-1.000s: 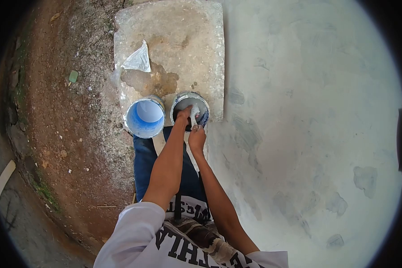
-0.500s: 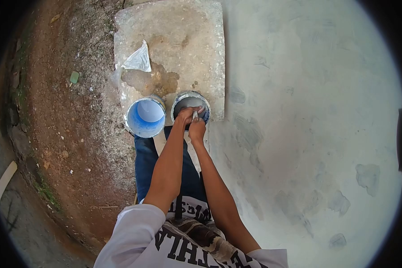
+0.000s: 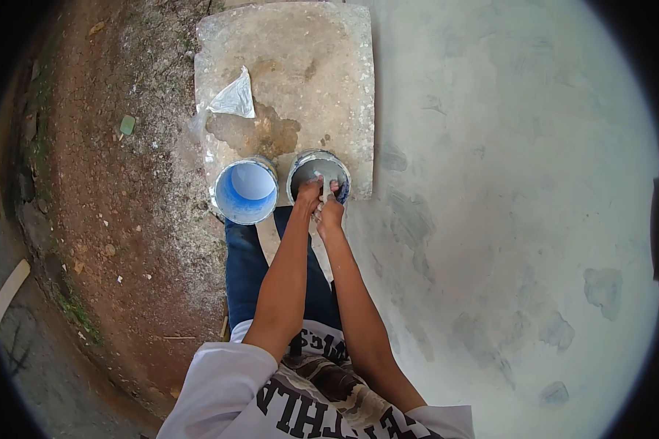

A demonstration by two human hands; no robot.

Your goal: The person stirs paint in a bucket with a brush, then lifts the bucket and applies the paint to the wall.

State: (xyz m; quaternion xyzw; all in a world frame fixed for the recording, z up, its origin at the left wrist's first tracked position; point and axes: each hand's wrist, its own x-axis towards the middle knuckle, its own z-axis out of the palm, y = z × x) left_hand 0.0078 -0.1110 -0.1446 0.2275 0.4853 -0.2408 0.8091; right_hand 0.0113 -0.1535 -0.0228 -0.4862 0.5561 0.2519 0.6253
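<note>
Grips meet over the near rim of the grey bucket (image 3: 304, 164) on the concrete slab (image 3: 300, 66). The right grip (image 3: 332, 213) is closed around a pale tool (image 3: 320, 179) pointing to 12 o'clock. The left grip (image 3: 309, 196) presses it from 9 o'clock; I cannot tell its clasp. A blue bucket (image 3: 233, 206) stands at 9 o'clock.

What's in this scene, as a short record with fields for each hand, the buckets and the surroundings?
left hand: over the dark bucket, touching the other hand
right hand: beside it, fingers curled on a small pale tool
blue bucket: left of the dark one, open
slab: concrete, both buckets at its near edge, a plastic scrap on it
wall: right side, pale with grey patches
</note>
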